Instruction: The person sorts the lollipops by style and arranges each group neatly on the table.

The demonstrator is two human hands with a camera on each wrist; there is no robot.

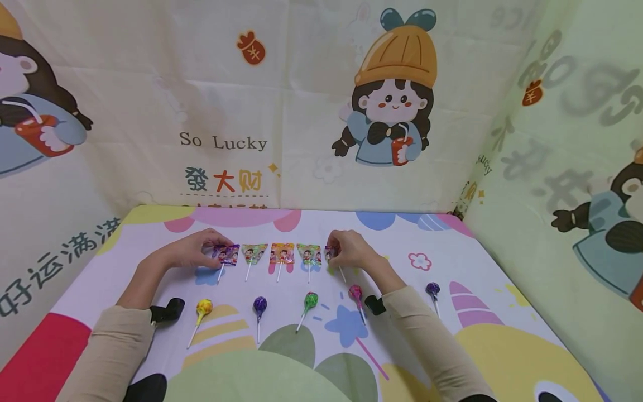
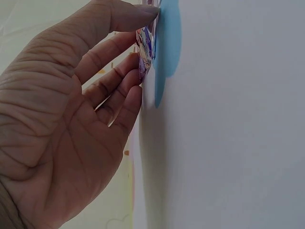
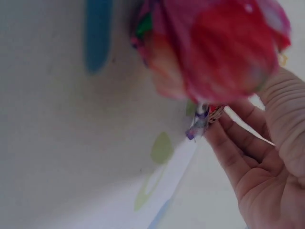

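Note:
Near the back of the table, flat wrapped lollipops lie in a row with their sticks toward me. My left hand (image 1: 193,249) pinches the wrapper of the purple flat lollipop (image 1: 229,255) at the row's left end; its thumb and fingers meet the wrapper in the left wrist view. At the right end, my right hand (image 1: 353,249) holds another purple flat lollipop (image 1: 329,253), partly hidden by the fingers. Between the hands lie a green flat lollipop (image 1: 253,253), an orange one (image 1: 282,254) and a second green one (image 1: 308,254).
Nearer me is a row of round lollipops: yellow (image 1: 204,307), purple (image 1: 259,305), green (image 1: 311,300), pink (image 1: 355,293) and another purple (image 1: 432,288). The pink one sits close to the right wrist. A printed cloth (image 1: 301,111) hangs behind the patterned table (image 1: 392,268).

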